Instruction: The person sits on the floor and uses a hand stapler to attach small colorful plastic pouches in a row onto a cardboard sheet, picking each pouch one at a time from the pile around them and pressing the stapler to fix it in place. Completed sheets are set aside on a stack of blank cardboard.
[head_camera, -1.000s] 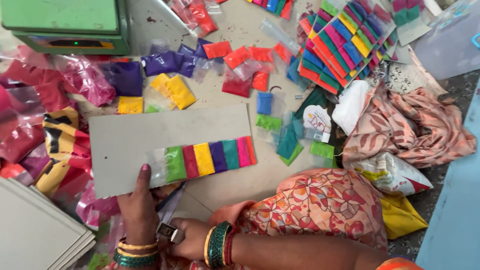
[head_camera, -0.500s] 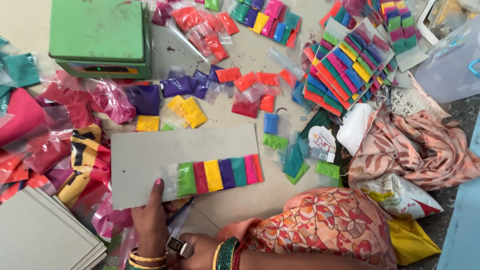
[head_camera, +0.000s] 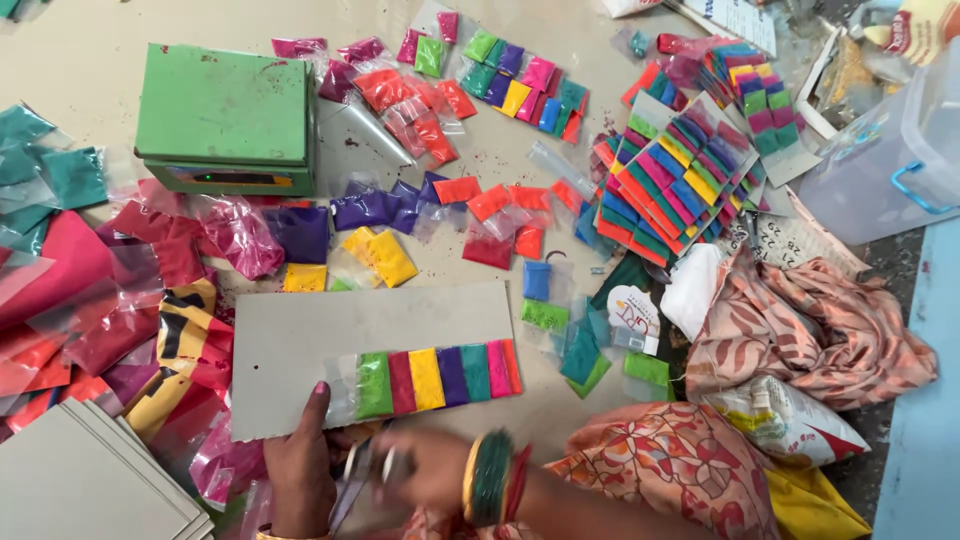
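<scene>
A grey cardboard sheet (head_camera: 380, 320) lies on the floor in front of me. A row of several small colour-powder packets (head_camera: 430, 380), green through orange, sits along its lower right edge. My left hand (head_camera: 298, 465) grips the sheet's lower edge with the thumb on top. My right hand (head_camera: 415, 472), blurred and wearing green bangles, is just below the sheet beside the left hand. It is closed on a small silvery metal tool (head_camera: 362, 470) whose kind I cannot tell.
A green box-shaped scale (head_camera: 225, 110) stands far left. Loose colour packets (head_camera: 480, 200) are scattered about. Finished packet cards (head_camera: 680, 180) are piled at right, near a clear plastic tub (head_camera: 890, 150) and patterned cloth (head_camera: 800, 330). Blank grey cards (head_camera: 90, 480) are stacked bottom left.
The view has tilted up, showing more of the far floor. My left hand keeps its hold on the sheet. My right hand has shifted slightly right and is now motion-blurred.
</scene>
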